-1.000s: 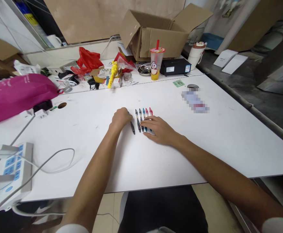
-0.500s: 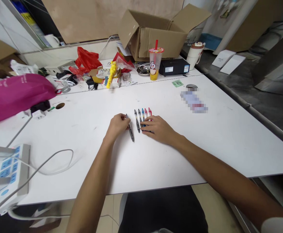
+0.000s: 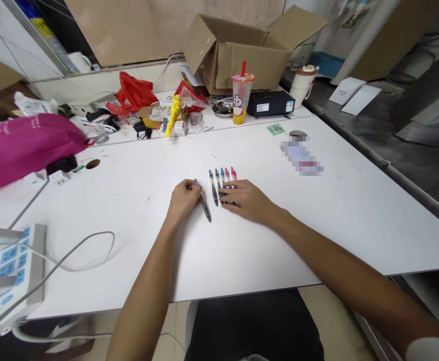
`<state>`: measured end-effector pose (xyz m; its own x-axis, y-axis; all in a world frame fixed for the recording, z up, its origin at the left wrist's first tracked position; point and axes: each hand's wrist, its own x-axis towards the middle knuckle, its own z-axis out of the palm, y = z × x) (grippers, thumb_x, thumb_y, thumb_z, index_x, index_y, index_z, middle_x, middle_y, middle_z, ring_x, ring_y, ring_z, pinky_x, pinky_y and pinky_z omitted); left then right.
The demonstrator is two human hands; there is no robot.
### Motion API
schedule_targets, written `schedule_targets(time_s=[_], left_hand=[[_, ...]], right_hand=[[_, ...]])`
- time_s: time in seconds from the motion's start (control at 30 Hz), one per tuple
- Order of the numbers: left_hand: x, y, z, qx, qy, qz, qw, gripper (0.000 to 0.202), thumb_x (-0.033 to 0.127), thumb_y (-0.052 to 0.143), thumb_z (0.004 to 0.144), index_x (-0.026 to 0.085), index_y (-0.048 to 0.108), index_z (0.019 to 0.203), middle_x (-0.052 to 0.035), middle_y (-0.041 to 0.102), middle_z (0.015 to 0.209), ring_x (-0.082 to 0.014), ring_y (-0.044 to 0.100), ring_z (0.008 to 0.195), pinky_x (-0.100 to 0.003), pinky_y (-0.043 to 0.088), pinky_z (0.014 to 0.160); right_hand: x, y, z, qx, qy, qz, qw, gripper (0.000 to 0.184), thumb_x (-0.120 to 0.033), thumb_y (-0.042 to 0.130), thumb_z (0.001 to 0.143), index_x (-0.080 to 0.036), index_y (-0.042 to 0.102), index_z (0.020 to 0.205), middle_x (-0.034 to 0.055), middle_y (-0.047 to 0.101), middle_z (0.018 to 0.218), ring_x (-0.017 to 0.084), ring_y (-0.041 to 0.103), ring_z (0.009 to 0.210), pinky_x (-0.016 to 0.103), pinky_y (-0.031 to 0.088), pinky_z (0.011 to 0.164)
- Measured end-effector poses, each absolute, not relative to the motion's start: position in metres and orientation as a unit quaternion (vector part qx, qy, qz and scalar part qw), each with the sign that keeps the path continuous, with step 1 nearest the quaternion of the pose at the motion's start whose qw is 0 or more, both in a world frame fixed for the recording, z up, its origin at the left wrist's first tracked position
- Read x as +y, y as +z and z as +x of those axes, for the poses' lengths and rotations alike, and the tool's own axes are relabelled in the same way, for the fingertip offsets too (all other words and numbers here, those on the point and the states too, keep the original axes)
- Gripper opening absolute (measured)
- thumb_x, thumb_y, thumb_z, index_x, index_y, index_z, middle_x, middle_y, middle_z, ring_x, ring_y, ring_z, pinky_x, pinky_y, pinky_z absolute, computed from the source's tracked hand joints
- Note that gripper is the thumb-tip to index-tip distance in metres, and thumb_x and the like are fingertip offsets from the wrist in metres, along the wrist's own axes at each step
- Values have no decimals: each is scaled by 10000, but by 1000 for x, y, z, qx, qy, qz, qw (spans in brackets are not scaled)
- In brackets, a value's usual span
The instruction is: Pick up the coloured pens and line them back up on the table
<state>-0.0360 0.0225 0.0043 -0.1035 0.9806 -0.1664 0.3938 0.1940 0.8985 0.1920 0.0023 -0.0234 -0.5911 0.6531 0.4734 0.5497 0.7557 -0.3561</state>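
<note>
My left hand (image 3: 184,199) pinches a black pen (image 3: 205,205) by its upper end, its other end slanting down and to the right over the white table. Just right of it a row of pens lies side by side: a black pen (image 3: 213,188), a second dark pen (image 3: 217,176), a blue pen (image 3: 222,173), a pink pen (image 3: 227,173) and a red pen (image 3: 233,173). My right hand (image 3: 247,199) rests over the lower parts of the row with its fingers stretched and apart. A dark pen-like piece (image 3: 234,203) shows crosswise by those fingers, partly hidden.
Along the back of the table (image 3: 264,265) stand a drink cup (image 3: 241,98), a black box (image 3: 270,104), a cardboard box (image 3: 247,65) and red plastic bags (image 3: 135,95). A power strip (image 3: 35,265) with a loose cable is at front left, a magenta bag (image 3: 27,148) behind it.
The black pen in my left hand has tilted slightly, its lower end shifting a little right and down. My right hand stays nearly still over the row.
</note>
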Motion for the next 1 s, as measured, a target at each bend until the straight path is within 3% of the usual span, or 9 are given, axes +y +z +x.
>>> schedule_targets(time_s=[0.73, 0.9, 1.0], left_hand=[[19, 9, -31, 647, 375, 495, 443, 97, 204, 623, 886, 176, 580, 969, -73, 717, 897, -147, 673, 690, -289, 586, 670], [18, 13, -31, 589, 438, 464, 496, 148, 239, 620, 939, 188, 517, 1033, -96, 759, 938, -165, 711, 787, -336, 615, 760], [16, 16, -30, 482, 511, 458, 545, 260, 335, 697, 920, 205, 507, 1041, -85, 764, 986, -175, 732, 879, -361, 621, 828]], right_hand=[[1, -20, 194, -874, 104, -357, 313, 191, -306, 636, 976, -249, 774, 1096, 65, 713, 1340, 286, 592, 1295, 511, 473, 1055], [-3, -10, 191, -833, 148, -366, 387, 203, -303, 579, 998, -232, 739, 1100, 80, 755, 1169, 260, 635, 1127, 488, 475, 1022], [-8, -3, 186, -780, 253, -404, 406, 221, -364, 603, 980, -237, 709, 1126, 72, 750, 1069, 251, 647, 1010, 452, 502, 927]])
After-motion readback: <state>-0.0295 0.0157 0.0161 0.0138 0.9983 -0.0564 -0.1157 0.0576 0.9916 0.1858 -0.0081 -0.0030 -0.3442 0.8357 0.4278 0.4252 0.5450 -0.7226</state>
